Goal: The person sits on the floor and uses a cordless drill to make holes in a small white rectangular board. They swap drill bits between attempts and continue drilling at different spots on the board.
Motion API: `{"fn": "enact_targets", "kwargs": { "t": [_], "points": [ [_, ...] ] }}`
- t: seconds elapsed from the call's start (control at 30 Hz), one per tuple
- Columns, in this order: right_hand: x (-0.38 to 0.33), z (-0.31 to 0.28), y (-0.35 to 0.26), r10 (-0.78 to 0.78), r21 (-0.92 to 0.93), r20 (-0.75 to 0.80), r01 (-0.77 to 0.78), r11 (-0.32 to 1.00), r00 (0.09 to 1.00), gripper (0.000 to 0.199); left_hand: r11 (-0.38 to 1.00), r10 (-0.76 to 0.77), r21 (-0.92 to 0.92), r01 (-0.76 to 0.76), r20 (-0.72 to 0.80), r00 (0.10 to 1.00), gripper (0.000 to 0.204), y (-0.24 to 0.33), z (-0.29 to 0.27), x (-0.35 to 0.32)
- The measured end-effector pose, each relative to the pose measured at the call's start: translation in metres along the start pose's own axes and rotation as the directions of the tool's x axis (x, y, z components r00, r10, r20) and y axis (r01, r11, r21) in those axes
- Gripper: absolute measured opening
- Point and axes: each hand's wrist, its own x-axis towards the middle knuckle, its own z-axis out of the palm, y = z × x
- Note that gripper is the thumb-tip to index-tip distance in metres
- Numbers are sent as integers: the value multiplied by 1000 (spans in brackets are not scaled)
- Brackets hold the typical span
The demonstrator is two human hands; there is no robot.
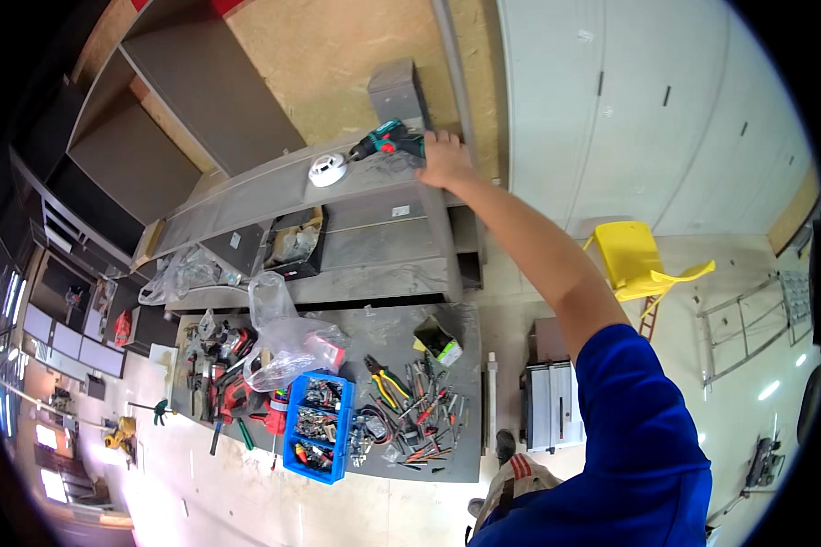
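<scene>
My right hand (445,160) reaches up to the top of the grey shelf unit, its fingers closed around the end of a green and black cordless drill (392,139). Lying on its side, the drill has red details and a black chuck that points left. Just past the chuck sits a white round device (327,170) that looks like a smoke detector. Behind the drill stands a grey box-shaped piece (399,94). My left hand is out of view.
Below, a grey table (401,342) bears a blue sorting bin (319,427) of small hardware, pliers (388,383), loose screwdrivers and red power tools. A plastic bag (287,333) lies there too. A yellow chair (634,260) stands at right, near white cabinets (648,109).
</scene>
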Motion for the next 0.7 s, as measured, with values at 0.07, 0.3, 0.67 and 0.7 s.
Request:
{"fn": "enact_targets", "kwargs": {
  "t": [0.07, 0.3, 0.67, 0.7],
  "points": [
    [36, 5, -5, 66, -103, 180, -47, 994, 981, 74, 993, 116, 27, -115, -47, 992, 30, 22, 23, -10],
    [88, 26, -3, 141, -106, 335, -112, 988, 932, 56, 982, 114, 154, -111, -8, 993, 21, 91, 63, 2],
    [-214, -119, -7, -391, 802, 488, -578, -153, 780, 38, 860, 450, -87, -503, 596, 666, 9, 238, 173, 48],
    [-273, -130, -22, -415, 799, 433, -554, -233, 800, 46, 788, 415, -67, -612, 792, 448, 28, 251, 197, 64]
  ]
}}
